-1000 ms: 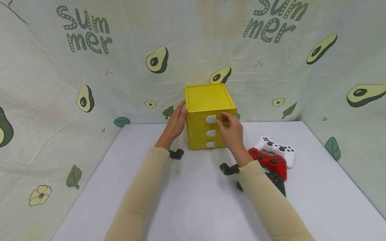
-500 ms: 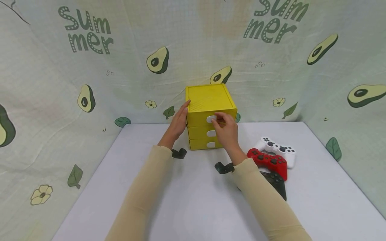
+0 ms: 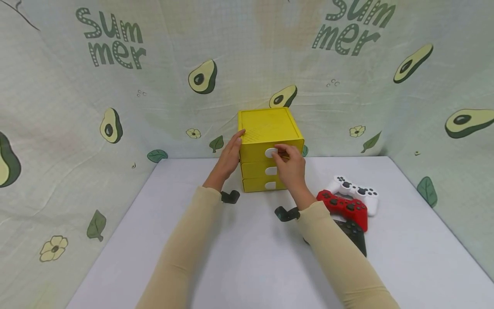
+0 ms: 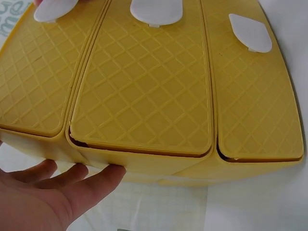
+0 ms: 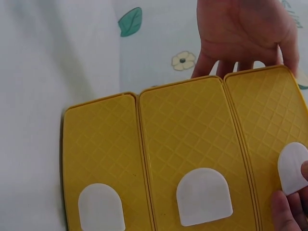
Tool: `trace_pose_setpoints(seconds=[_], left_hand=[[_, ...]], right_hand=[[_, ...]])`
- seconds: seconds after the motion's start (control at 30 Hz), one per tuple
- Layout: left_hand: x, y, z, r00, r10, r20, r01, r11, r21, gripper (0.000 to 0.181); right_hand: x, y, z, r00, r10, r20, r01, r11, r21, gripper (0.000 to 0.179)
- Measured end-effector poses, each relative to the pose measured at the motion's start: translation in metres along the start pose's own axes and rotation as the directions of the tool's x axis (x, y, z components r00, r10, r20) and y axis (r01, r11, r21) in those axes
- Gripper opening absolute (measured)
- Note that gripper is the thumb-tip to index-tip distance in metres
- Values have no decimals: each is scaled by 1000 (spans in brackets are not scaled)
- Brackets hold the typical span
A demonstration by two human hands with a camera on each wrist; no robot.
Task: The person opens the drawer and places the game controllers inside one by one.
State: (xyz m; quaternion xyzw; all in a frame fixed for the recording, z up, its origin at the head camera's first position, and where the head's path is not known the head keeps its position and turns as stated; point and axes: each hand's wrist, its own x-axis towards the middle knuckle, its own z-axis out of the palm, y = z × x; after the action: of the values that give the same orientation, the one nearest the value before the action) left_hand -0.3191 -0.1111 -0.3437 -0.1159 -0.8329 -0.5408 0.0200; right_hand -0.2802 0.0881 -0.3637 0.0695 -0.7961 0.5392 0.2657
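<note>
A small yellow drawer cabinet [image 3: 270, 124] with three stacked drawers stands at the back of the table, each drawer bearing a white tab handle. My left hand [image 3: 228, 159] lies against the cabinet's left side, its fingers extended; in the left wrist view the fingertips [image 4: 113, 174] touch that side wall. With thumb and finger, my right hand [image 3: 292, 169] pinches the top drawer's white handle [image 3: 270, 152]. The right wrist view shows this same handle [image 5: 291, 166] partly covered by the fingers. All three drawers sit flush in the cabinet.
To the right of the cabinet, a white game controller [image 3: 368, 195], a red one [image 3: 356, 210] and a black one [image 3: 356, 236] lie close together on the white table [image 3: 247, 257]. The right forearm partly covers the black one. A printed cloth [image 3: 154, 94] hangs behind.
My right hand has moved left onto the top drawer's handle and now pinches it. The left hand has shifted slightly right, with a fingertip over the cabinet's top edge. The drawers look unmoved.
</note>
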Motion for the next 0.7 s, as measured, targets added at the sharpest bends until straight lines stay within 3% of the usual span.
trace_pose_setpoints(seconds=[0.37,0.7], left_hand=[[3,-2,-7,995,-67,76,76,989,-130,44],[8,1,-14,981,-124,151,153,968,-198,39]], right_hand=[[-1,1,1,999,11,-30,-11,1000,-3,21],[-6,-1,1,999,10,-45,-11,1000,-24,19]])
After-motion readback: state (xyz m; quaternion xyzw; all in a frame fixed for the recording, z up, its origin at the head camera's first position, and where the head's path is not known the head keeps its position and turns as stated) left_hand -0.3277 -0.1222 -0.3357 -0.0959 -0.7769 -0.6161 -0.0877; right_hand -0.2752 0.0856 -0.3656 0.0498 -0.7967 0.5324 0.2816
